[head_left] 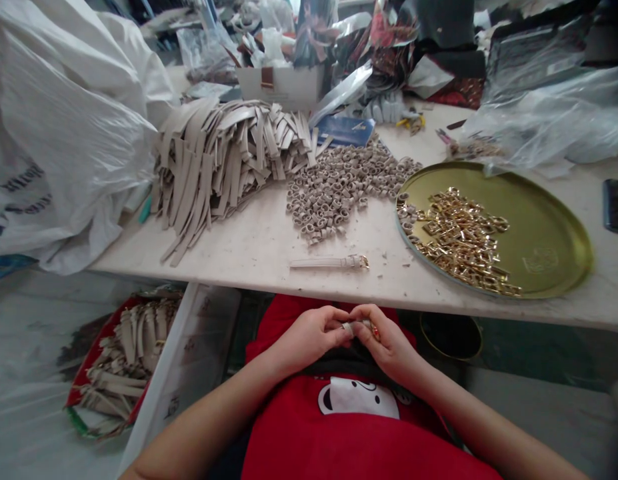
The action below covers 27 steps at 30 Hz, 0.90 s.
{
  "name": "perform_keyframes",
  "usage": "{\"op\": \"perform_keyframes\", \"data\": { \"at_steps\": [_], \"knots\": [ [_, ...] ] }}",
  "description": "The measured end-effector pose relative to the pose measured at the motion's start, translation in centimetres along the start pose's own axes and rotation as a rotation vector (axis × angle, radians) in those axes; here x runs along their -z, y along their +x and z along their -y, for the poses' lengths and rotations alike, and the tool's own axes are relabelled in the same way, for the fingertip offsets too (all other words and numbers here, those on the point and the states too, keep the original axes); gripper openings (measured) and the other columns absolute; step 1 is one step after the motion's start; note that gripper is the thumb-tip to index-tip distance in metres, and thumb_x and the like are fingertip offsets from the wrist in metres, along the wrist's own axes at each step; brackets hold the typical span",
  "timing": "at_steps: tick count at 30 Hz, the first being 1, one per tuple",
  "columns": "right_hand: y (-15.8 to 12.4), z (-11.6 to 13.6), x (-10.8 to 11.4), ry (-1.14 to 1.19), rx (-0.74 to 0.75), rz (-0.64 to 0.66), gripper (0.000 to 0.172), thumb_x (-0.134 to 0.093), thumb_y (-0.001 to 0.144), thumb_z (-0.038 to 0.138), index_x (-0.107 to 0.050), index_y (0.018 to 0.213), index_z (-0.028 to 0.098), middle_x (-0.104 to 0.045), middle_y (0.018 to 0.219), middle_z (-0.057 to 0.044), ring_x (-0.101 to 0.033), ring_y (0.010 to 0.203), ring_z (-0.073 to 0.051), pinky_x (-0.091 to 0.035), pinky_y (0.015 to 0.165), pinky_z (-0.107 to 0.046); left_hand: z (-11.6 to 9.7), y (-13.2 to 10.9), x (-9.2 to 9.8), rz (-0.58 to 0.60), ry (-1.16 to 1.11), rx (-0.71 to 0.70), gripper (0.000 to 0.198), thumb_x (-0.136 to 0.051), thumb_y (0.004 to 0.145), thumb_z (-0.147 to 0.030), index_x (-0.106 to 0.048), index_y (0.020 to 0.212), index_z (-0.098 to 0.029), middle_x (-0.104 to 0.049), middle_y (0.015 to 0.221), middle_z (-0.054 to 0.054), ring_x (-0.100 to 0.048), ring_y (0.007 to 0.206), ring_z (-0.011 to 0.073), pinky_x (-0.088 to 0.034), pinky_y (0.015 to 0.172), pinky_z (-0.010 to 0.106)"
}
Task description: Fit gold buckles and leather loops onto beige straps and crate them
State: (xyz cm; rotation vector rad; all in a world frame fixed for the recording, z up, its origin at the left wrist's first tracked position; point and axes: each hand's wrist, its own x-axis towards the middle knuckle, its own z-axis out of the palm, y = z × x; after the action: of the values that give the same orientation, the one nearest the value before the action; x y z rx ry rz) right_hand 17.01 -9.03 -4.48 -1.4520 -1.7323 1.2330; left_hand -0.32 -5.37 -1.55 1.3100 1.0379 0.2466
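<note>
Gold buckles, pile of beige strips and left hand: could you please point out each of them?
Gold buckles (461, 241): head view, middle of the heap.
Beige strips (233, 160): head view, middle of the pile.
Left hand (313, 337): head view, back of the hand.

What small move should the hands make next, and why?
Perhaps the left hand should loosen slightly, to check the small pale piece: both hands crowd around it, so only a bit shows, and the right hand seems able to steady it.
</note>
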Motion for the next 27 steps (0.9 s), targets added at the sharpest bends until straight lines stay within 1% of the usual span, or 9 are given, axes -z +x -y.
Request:
{"op": "perform_keyframes", "data": {
  "at_steps": [3, 5, 9, 11, 14, 17, 19, 23, 27],
  "knots": [
    [0.5, -0.2, -0.3, -0.031, -0.024, -0.087, 0.02, -0.037, 0.089, 0.035, -0.046, 0.097, 0.019, -0.062, 0.077, -0.004, -0.059, 0.072, -0.017, -0.045, 0.061, -0.026, -0.4, 0.6, 0.7, 0.049, 0.087, 0.073, 0.035, -0.047, 0.08, -0.043, -0.061, 0.083, -0.011, -0.068, 0.076, 0.006, -0.063, 0.065, 0.0156, -0.045, 0.06, 0.023],
    [0.8, -0.4, -0.2, -0.049, -0.023, -0.078, 0.021, -0.036, 0.089, 0.035, -0.047, 0.098, 0.02, -0.062, 0.077, -0.004, -0.06, 0.073, -0.017, -0.046, 0.062, -0.027, -0.7, 1.0, 0.9, 0.075, 0.129, 0.092, 0.034, -0.044, 0.081, -0.042, -0.059, 0.077, -0.012, -0.067, 0.073, 0.006, -0.063, 0.062, 0.0149, -0.044, 0.057, 0.022],
    [1.5, -0.8, 0.7, -0.044, 0.023, 0.04, 0.02, -0.036, 0.09, 0.032, -0.048, 0.1, 0.02, -0.063, 0.084, -0.005, -0.06, 0.076, -0.016, -0.046, 0.065, -0.026, -1.5, 1.9, 1.0, 0.079, 0.231, 0.071, 0.025, -0.044, 0.081, -0.032, -0.06, 0.078, -0.013, -0.068, 0.071, 0.005, -0.063, 0.066, 0.0144, -0.044, 0.061, 0.021],
    [1.7, -0.8, 1.2, -0.029, 0.03, 0.077, 0.018, -0.037, 0.09, 0.031, -0.048, 0.097, 0.02, -0.063, 0.083, -0.004, -0.059, 0.074, -0.015, -0.045, 0.064, -0.025, -1.9, 2.3, 1.2, 0.091, 0.253, 0.052, 0.026, -0.044, 0.082, -0.033, -0.061, 0.082, -0.013, -0.069, 0.074, 0.004, -0.063, 0.068, 0.0142, -0.043, 0.063, 0.021],
    [1.8, -0.7, 1.5, -0.035, 0.009, 0.033, 0.015, -0.039, 0.088, 0.032, -0.048, 0.089, 0.019, -0.059, 0.072, -0.001, -0.054, 0.061, -0.013, -0.042, 0.055, -0.023, -2.0, 2.5, 1.7, 0.088, 0.259, 0.045, 0.035, -0.046, 0.081, -0.044, -0.062, 0.085, -0.014, -0.069, 0.075, 0.004, -0.062, 0.069, 0.0149, -0.042, 0.061, 0.021],
    [1.9, -0.6, 1.5, -0.067, -0.003, -0.032, 0.015, -0.04, 0.088, 0.032, -0.047, 0.083, 0.019, -0.055, 0.064, 0.001, -0.049, 0.054, -0.012, -0.038, 0.049, -0.022, -1.8, 2.6, 1.9, 0.127, 0.227, 0.11, 0.042, -0.043, 0.08, -0.051, -0.061, 0.077, -0.013, -0.066, 0.066, 0.004, -0.06, 0.061, 0.0142, -0.041, 0.054, 0.021],
    [1.8, -0.5, 1.6, -0.089, -0.01, -0.019, 0.016, -0.039, 0.087, 0.032, -0.047, 0.083, 0.019, -0.052, 0.061, 0.002, -0.047, 0.052, -0.012, -0.037, 0.048, -0.022, -1.7, 2.6, 1.7, 0.149, 0.18, 0.128, 0.041, -0.041, 0.082, -0.048, -0.059, 0.071, -0.013, -0.063, 0.063, 0.003, -0.058, 0.056, 0.0122, -0.04, 0.051, 0.02],
    [1.6, -0.4, 2.0, -0.127, 0.019, 0.087, 0.013, -0.04, 0.087, 0.03, -0.047, 0.082, 0.02, -0.054, 0.062, 0.001, -0.049, 0.053, -0.013, -0.037, 0.049, -0.023, -1.6, 2.4, 1.0, 0.135, 0.175, 0.111, 0.033, -0.044, 0.081, -0.041, -0.055, 0.065, -0.014, -0.058, 0.058, 0.0, -0.054, 0.051, 0.0094, -0.038, 0.05, 0.018],
    [1.5, -0.1, 1.9, -0.133, 0.061, 0.065, 0.014, -0.038, 0.088, 0.029, -0.048, 0.089, 0.019, -0.06, 0.071, -0.003, -0.055, 0.062, -0.014, -0.042, 0.057, -0.025, -1.9, 2.1, 0.7, 0.119, 0.182, 0.098, 0.029, -0.046, 0.08, -0.037, -0.054, 0.065, -0.014, -0.056, 0.057, -0.002, -0.053, 0.051, 0.0091, -0.038, 0.049, 0.018]
  ]
}}
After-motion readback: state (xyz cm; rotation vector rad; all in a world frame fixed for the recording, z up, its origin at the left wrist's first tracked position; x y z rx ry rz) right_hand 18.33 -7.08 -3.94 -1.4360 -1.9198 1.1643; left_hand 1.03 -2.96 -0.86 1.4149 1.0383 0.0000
